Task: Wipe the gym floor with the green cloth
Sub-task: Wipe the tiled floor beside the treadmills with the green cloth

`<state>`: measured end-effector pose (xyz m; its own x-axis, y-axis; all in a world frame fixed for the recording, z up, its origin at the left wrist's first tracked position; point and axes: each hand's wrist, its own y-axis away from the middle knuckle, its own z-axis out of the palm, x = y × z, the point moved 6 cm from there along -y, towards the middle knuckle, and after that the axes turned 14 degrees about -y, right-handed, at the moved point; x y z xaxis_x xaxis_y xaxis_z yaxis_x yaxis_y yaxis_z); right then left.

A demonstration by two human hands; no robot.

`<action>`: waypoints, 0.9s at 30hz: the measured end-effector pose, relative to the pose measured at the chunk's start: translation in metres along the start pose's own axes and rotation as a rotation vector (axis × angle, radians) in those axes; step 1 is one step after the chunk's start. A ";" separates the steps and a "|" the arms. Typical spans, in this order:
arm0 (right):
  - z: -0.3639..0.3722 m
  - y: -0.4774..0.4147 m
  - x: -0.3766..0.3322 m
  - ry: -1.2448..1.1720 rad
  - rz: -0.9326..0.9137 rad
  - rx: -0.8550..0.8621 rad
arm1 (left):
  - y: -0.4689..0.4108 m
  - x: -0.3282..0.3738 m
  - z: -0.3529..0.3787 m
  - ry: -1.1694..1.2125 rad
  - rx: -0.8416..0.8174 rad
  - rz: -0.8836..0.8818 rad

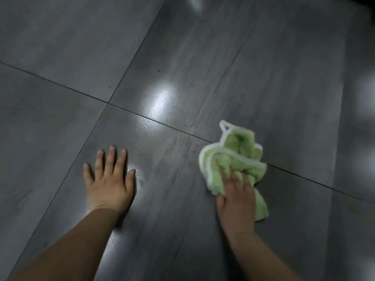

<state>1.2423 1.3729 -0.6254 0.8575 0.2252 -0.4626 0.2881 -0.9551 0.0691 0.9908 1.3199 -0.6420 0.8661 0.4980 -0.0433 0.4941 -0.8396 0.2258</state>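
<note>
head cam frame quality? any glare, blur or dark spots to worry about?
Head view: strong glare patch on the grey floor tiles, with softer sheen near the left hand. Right hand and green cloth are motion-blurred; the left hand, flat on the tile, is sharper. Corners fall dark, the top right nearly black; top and right edges carry smeared bright reflections. Overall dim.

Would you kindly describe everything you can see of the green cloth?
The green cloth is a pale green, fluffy towel-like rag with a white stitched border and a small white hanging loop at its far corner. It lies bunched and crumpled rather than spread flat on the grey tiled floor, straddling a dark grout line. The right hand presses down on its near part, fingers spread over the folds, and one end pokes out beside the wrist. Its outline looks slightly blurred.
</note>
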 end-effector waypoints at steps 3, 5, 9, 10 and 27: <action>0.019 0.066 -0.037 -0.111 -0.179 -0.133 | 0.003 0.003 -0.004 0.019 -0.033 -0.003; 0.016 0.088 -0.041 -0.191 -0.273 -0.218 | 0.007 0.005 -0.005 0.022 -0.064 0.001; -0.008 0.085 -0.031 -0.231 -0.316 -0.267 | -0.001 0.002 -0.013 -0.027 -0.260 0.026; -0.016 0.083 -0.031 -0.248 -0.320 -0.286 | -0.001 0.004 -0.022 -0.048 -0.312 0.034; -0.080 0.105 0.054 -0.139 0.011 -0.243 | 0.137 0.140 -0.023 0.126 -0.425 0.456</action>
<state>1.3533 1.3003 -0.5720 0.7991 0.1706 -0.5765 0.3875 -0.8793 0.2769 1.1782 1.2801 -0.5951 0.9541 0.1536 0.2572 -0.0184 -0.8270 0.5619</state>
